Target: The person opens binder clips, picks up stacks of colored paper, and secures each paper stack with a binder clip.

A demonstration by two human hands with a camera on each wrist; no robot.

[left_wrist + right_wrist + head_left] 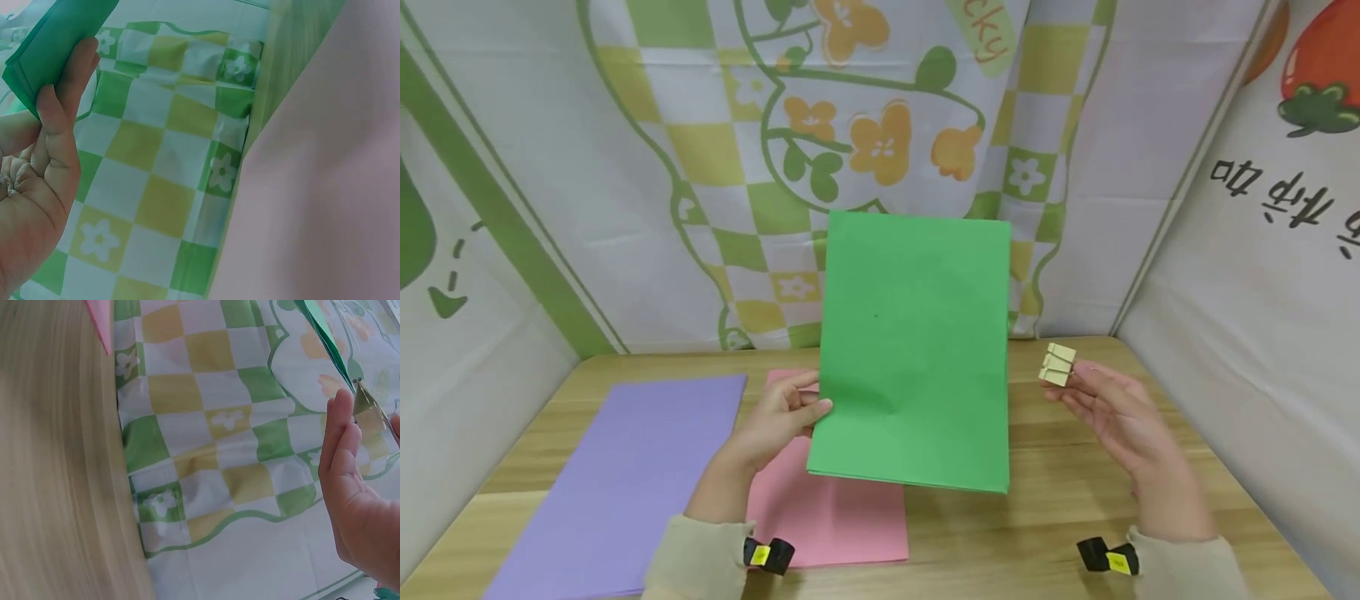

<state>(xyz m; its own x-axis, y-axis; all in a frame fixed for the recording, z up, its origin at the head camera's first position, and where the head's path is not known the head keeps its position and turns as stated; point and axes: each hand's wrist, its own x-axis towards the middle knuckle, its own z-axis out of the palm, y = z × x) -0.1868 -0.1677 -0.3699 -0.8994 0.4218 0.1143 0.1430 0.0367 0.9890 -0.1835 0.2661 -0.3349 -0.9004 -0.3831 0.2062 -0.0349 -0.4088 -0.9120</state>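
A stack of green paper sheets [917, 350] is held up off the table, its broad side toward the head camera. My left hand [778, 421] pinches its left edge, thumb on the near face and fingers behind. In the left wrist view the thumb and fingers of that hand [47, 156] grip the green stack's edge [53, 53]. Right of the paper, my right hand [1123, 412] pinches a pale yellow binder clip [1057, 364] by its handles. In the head view the clip stands apart from the green stack. The right wrist view shows the clip [370, 406] side-on, beyond the fingers.
Pink paper [842, 529] lies on the wooden table [1037, 533], partly hidden under the raised green stack. Purple paper [625, 475] lies to its left. A patterned cloth [715, 167] hangs behind the table, with white printed walls at both sides.
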